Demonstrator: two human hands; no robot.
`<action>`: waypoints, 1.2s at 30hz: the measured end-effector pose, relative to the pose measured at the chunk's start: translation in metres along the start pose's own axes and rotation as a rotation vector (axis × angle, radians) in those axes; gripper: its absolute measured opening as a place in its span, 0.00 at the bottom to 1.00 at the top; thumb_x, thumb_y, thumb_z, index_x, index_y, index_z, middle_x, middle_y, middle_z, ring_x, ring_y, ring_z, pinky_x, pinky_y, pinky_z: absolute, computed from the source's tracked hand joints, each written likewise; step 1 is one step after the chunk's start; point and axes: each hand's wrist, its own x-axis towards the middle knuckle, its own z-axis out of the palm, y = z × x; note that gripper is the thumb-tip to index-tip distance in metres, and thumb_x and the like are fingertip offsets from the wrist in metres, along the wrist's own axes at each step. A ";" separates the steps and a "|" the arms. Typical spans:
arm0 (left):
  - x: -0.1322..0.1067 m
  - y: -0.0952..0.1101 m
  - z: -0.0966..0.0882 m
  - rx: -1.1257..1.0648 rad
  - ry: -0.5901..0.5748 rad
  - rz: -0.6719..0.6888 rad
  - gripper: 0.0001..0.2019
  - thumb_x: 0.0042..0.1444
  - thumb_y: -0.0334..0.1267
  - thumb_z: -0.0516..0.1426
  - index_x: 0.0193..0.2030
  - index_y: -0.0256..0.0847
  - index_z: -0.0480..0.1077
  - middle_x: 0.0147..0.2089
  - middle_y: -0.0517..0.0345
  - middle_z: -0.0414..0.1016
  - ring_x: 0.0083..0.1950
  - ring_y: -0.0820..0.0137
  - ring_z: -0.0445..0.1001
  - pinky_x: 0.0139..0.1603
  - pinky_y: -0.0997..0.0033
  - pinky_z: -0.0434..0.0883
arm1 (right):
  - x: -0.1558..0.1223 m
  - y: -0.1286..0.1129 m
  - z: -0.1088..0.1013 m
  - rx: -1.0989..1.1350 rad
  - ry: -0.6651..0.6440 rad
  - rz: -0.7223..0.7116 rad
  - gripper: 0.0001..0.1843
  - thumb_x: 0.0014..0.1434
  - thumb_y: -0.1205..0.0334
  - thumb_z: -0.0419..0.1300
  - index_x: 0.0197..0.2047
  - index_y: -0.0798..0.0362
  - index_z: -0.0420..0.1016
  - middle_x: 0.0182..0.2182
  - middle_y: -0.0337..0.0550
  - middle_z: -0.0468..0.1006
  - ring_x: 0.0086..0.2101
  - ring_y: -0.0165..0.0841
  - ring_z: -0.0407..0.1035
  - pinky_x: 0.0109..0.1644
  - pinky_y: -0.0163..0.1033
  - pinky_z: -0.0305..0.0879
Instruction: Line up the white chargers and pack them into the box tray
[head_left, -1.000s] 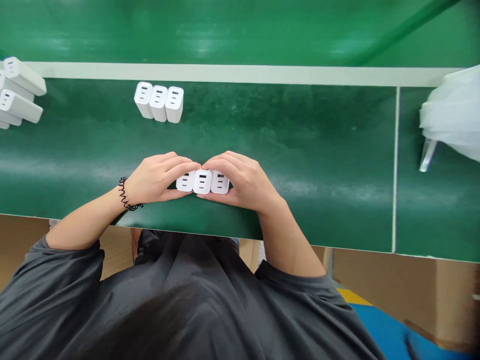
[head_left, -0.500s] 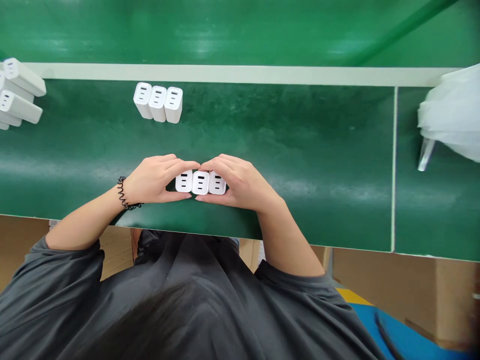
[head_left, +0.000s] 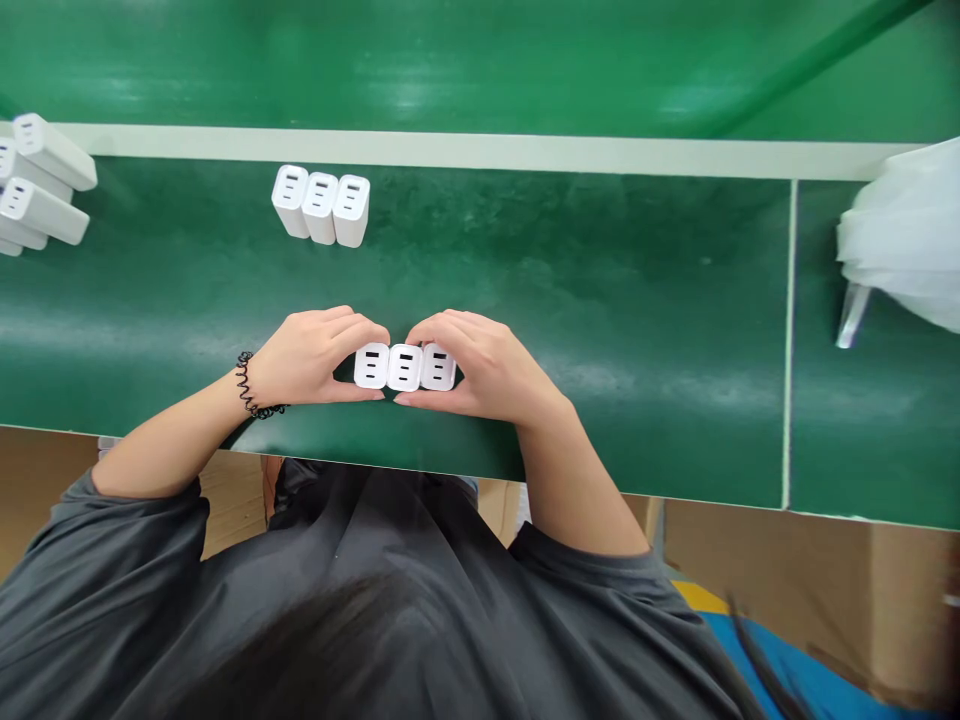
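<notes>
Charger row: three white units, long axis left-right, at the near table edge. Your left hand and right hand each take one end, grip clasping it.

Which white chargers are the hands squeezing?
The row of three chargers nearest the person, pinched between the left hand and right hand. The other trio stands untouched farther back.
</notes>
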 end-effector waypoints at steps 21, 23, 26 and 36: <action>-0.002 -0.039 -0.015 0.186 0.245 -0.209 0.27 0.56 0.58 0.63 0.58 0.49 0.68 0.56 0.45 0.71 0.61 0.48 0.65 0.62 0.40 0.63 | 0.002 0.000 0.000 0.026 -0.012 0.017 0.23 0.59 0.43 0.65 0.45 0.52 0.68 0.39 0.45 0.79 0.36 0.38 0.72 0.40 0.42 0.64; -0.001 -0.041 -0.012 0.234 0.249 -0.195 0.28 0.55 0.58 0.64 0.58 0.51 0.68 0.62 0.44 0.67 0.65 0.44 0.60 0.64 0.35 0.59 | 0.002 0.001 0.001 0.030 -0.015 0.034 0.23 0.59 0.43 0.66 0.46 0.52 0.68 0.39 0.45 0.79 0.36 0.38 0.72 0.40 0.42 0.64; 0.008 -0.039 -0.013 0.309 0.234 -0.157 0.28 0.53 0.59 0.64 0.59 0.55 0.68 0.68 0.47 0.61 0.69 0.41 0.55 0.66 0.32 0.55 | 0.003 0.002 0.002 0.047 -0.023 0.057 0.24 0.57 0.43 0.67 0.46 0.51 0.68 0.40 0.45 0.80 0.37 0.39 0.72 0.40 0.41 0.64; 0.070 -0.066 -0.024 0.403 0.172 -0.216 0.26 0.52 0.56 0.66 0.55 0.48 0.72 0.72 0.45 0.57 0.74 0.41 0.50 0.70 0.33 0.48 | 0.006 0.003 0.005 0.084 -0.029 0.042 0.25 0.56 0.44 0.68 0.49 0.51 0.69 0.42 0.46 0.80 0.41 0.40 0.74 0.46 0.44 0.68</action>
